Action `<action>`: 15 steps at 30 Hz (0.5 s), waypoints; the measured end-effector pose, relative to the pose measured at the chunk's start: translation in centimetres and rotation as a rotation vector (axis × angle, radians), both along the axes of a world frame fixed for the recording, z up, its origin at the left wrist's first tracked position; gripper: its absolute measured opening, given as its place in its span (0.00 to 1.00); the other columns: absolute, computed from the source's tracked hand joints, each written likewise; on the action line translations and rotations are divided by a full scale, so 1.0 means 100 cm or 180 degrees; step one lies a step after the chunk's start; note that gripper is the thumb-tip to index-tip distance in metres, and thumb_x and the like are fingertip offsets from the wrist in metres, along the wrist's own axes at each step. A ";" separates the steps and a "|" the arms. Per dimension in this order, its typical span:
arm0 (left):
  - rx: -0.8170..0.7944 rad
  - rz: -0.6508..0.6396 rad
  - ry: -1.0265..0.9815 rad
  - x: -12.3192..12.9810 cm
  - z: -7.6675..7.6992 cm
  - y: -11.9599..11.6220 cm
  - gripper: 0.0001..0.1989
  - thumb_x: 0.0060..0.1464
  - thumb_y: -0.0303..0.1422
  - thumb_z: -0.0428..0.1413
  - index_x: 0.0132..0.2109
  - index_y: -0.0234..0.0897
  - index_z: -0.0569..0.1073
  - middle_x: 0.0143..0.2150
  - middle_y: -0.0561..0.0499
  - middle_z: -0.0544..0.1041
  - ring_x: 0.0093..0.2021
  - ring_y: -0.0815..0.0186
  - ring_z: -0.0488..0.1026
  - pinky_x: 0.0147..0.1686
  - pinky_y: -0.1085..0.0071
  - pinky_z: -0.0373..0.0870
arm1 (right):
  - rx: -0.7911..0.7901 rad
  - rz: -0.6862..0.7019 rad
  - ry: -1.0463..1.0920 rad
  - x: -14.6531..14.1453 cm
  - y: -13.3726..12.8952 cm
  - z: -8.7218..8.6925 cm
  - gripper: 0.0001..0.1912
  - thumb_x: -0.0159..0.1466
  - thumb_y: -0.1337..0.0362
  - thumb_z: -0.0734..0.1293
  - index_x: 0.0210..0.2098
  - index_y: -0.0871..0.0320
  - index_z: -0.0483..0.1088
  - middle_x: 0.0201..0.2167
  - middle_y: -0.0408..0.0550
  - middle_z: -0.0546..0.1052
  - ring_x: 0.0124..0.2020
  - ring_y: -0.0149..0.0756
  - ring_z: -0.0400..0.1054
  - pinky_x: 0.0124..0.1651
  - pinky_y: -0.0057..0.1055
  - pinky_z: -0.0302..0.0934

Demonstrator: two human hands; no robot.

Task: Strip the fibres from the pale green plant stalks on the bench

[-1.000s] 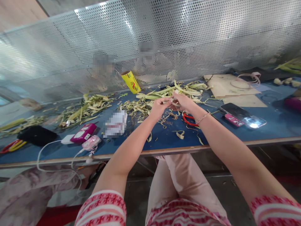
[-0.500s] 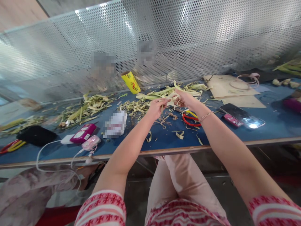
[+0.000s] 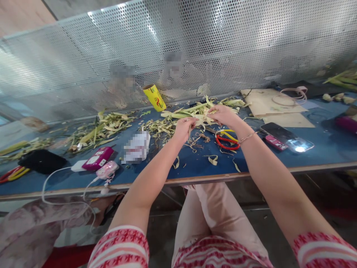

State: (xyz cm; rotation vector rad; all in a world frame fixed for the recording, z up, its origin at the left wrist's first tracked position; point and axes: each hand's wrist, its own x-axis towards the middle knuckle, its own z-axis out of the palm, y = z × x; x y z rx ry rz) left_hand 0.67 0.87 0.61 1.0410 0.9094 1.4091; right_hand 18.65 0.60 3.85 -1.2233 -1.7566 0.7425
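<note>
My left hand [image 3: 184, 129] is closed in a pinch on one end of a pale corn husk piece [image 3: 203, 120], above the blue table. At its other side, the fingertips of my right hand [image 3: 225, 117] are pinched on the same husk, so it spans the gap between both hands. Fine detail of the husk is too small to make out. Behind the hands lies a pile of green and cream husks [image 3: 181, 113]. Just below my right hand rest scissors [image 3: 227, 143] with red and yellow handles. Thin curled scraps [image 3: 212, 160] are scattered in front.
A yellow tube [image 3: 154, 97] leans near the perforated metal screen [image 3: 212, 44]. A phone [image 3: 284, 136] and brown paper [image 3: 272, 102] are at right. Left are a magenta device [image 3: 98, 158] with a white cable, a black pouch [image 3: 41, 161] and another husk heap [image 3: 103, 124]. A person sits at left.
My right hand has moved slightly right, away from my left, and the pale husk shows more between them. The left hand is nearly where it was.
</note>
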 end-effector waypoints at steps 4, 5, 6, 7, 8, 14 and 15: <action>-0.0036 -0.0033 -0.0017 -0.003 0.003 0.001 0.03 0.44 0.25 0.62 0.25 0.29 0.76 0.18 0.54 0.68 0.20 0.78 0.63 0.23 0.79 0.62 | -0.0031 0.0062 -0.0717 -0.001 -0.006 0.005 0.08 0.54 0.62 0.71 0.30 0.59 0.72 0.17 0.40 0.65 0.20 0.29 0.57 0.27 0.31 0.51; -0.0041 -0.0027 -0.0002 -0.004 0.003 0.001 0.03 0.44 0.26 0.62 0.26 0.29 0.76 0.18 0.54 0.69 0.20 0.78 0.63 0.23 0.79 0.62 | 0.0054 0.0089 -0.0821 -0.001 -0.007 0.006 0.06 0.53 0.63 0.72 0.29 0.58 0.72 0.18 0.41 0.66 0.21 0.29 0.57 0.28 0.31 0.51; -0.0036 -0.0021 0.0020 -0.004 0.004 0.000 0.03 0.44 0.26 0.62 0.26 0.29 0.76 0.19 0.54 0.69 0.20 0.78 0.63 0.23 0.79 0.62 | 0.0129 0.0105 -0.0912 -0.002 -0.008 0.007 0.05 0.53 0.65 0.71 0.26 0.58 0.71 0.18 0.41 0.66 0.22 0.29 0.57 0.29 0.31 0.51; -0.0019 -0.0016 0.0043 -0.004 0.004 0.000 0.04 0.43 0.26 0.63 0.26 0.29 0.76 0.19 0.54 0.70 0.20 0.78 0.63 0.24 0.78 0.63 | 0.0188 0.0115 -0.0982 -0.002 -0.008 0.007 0.06 0.53 0.66 0.71 0.24 0.58 0.70 0.18 0.41 0.66 0.22 0.29 0.57 0.29 0.31 0.51; 0.0002 -0.0014 0.0065 -0.004 0.005 -0.001 0.04 0.43 0.26 0.63 0.26 0.29 0.76 0.19 0.54 0.70 0.20 0.78 0.63 0.24 0.78 0.63 | 0.0217 0.0117 -0.1035 -0.002 -0.007 0.007 0.09 0.54 0.66 0.70 0.21 0.58 0.68 0.18 0.41 0.65 0.22 0.29 0.56 0.29 0.31 0.50; 0.0188 0.0020 0.0184 0.001 0.005 -0.004 0.06 0.38 0.27 0.66 0.26 0.31 0.76 0.20 0.55 0.72 0.21 0.77 0.65 0.27 0.76 0.65 | -0.0107 0.0262 -0.0496 0.000 -0.003 0.004 0.15 0.60 0.62 0.66 0.18 0.58 0.67 0.16 0.41 0.64 0.18 0.26 0.52 0.24 0.31 0.48; 0.0230 0.0055 0.0209 0.001 0.004 -0.003 0.06 0.37 0.27 0.66 0.27 0.32 0.77 0.20 0.55 0.72 0.21 0.77 0.65 0.27 0.76 0.66 | -0.0216 0.0342 -0.0311 0.000 -0.004 0.004 0.14 0.61 0.62 0.65 0.19 0.58 0.68 0.17 0.42 0.65 0.17 0.26 0.52 0.23 0.30 0.47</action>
